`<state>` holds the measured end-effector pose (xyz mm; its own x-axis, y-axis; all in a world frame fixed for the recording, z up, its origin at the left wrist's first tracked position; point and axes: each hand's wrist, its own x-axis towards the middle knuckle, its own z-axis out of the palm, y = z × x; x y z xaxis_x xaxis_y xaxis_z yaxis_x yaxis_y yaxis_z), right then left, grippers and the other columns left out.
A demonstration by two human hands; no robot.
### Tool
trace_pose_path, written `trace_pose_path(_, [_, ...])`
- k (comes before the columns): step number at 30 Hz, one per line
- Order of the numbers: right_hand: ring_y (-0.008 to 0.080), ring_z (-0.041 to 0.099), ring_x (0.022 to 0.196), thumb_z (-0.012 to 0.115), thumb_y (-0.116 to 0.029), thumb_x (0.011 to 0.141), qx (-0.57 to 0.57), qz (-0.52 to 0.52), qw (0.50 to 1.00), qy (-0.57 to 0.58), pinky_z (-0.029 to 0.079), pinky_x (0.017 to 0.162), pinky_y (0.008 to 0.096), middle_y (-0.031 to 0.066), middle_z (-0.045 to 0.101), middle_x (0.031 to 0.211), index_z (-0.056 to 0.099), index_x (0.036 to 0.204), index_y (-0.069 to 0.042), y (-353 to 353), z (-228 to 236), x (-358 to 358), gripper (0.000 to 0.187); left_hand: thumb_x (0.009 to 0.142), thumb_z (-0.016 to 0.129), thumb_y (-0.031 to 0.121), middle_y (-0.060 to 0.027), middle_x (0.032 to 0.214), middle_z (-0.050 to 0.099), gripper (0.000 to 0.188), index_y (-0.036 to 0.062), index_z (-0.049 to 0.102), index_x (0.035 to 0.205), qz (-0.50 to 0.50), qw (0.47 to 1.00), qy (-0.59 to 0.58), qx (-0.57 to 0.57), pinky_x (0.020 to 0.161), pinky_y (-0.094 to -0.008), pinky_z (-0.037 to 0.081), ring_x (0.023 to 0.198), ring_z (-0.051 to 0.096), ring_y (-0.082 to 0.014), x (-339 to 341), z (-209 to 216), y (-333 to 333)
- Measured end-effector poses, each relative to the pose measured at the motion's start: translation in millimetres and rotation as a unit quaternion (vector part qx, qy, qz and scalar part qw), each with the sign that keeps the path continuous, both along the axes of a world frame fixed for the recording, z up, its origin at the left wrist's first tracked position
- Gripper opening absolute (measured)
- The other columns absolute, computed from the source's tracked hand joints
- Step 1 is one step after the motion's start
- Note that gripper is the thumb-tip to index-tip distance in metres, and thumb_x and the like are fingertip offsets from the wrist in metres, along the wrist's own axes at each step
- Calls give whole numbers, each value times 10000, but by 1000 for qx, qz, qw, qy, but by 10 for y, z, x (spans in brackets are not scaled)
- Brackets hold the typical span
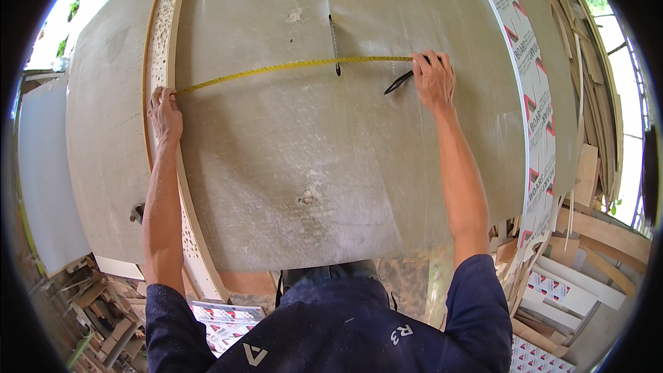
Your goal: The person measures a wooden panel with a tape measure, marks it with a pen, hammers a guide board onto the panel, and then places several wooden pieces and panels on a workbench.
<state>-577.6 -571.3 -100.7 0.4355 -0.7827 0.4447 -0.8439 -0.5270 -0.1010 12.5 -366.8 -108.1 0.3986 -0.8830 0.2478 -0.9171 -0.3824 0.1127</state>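
A yellow tape measure blade (pixel 290 65) stretches across the large grey-brown sheet (pixel 290 138) between my two hands. My left hand (pixel 166 117) pinches its end at a long, narrow pale strip (pixel 163 31) with a speckled face, which lies lengthwise on the sheet. At the other end, my right hand (pixel 435 83) is closed round the tape's case, mostly hidden in my palm. A black wrist strap (pixel 398 83) hangs from that hand onto the sheet. Just beyond the blade's middle, a slim dark pen-like tool (pixel 335 45) lies on the sheet, its near end by the tape.
A white board strip with red and black print (pixel 528 97) runs along the sheet's right side. Long wooden boards (pixel 594 83) stack beyond it. Wood offcuts (pixel 103 318) pile up at lower left. A small dark object (pixel 137 213) sits beside my left forearm.
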Motion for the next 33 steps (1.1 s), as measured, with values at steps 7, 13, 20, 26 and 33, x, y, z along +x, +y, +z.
trace_pose_path(7, [241, 580, 1030, 660, -170, 894, 16, -8, 1000, -4, 508, 805, 427, -24, 661, 1028, 725, 1028, -175, -42, -23, 105, 149, 772, 773, 592, -290, 1602, 147, 1100, 137, 183, 1581, 175, 984, 31, -17, 1190, -576, 165, 1488, 144, -442, -605, 329, 1090])
trace_pose_path(13, [228, 599, 1021, 661, -157, 886, 16, -20, 1000, -16, 514, 789, 427, -27, 674, 1019, 729, 1020, -180, -39, -1, 11, 152, 665, 813, 673, -332, 1492, 346, 1242, 61, 226, 1572, 361, 921, 115, 95, 1136, -593, 256, 1425, 291, -451, -1252, 433, 2647])
trace_pose_path(20, [236, 613, 1020, 651, -168, 888, 18, -15, 1000, -15, 513, 791, 426, -20, 697, 1055, 732, 1018, -155, -39, -52, 64, 153, 658, 846, 616, -267, 1334, 463, 1192, 12, 316, 1539, 364, 928, 56, 53, 1076, -533, 340, 1286, 428, -407, -1304, 339, 2833])
trace_pose_path(26, [241, 622, 1024, 646, -174, 889, 43, -5, 999, -18, 508, 796, 435, -12, 710, 1043, 738, 1003, -150, 15, -9, 364, 149, 649, 877, 553, -255, 1332, 474, 1112, 7, 414, 1499, 356, 932, 62, 7, 1071, -503, 376, 1256, 464, -399, -971, 263, 3014])
trace_pose_path(33, [245, 627, 1013, 653, -182, 887, 33, 0, 999, -18, 500, 792, 448, -13, 707, 1052, 739, 1000, -145, 143, -80, 663, 146, 667, 835, 620, -249, 1506, 391, 1145, 23, 373, 1528, 365, 925, 95, 41, 1145, -479, 350, 1422, 365, -392, -633, 315, 3099])
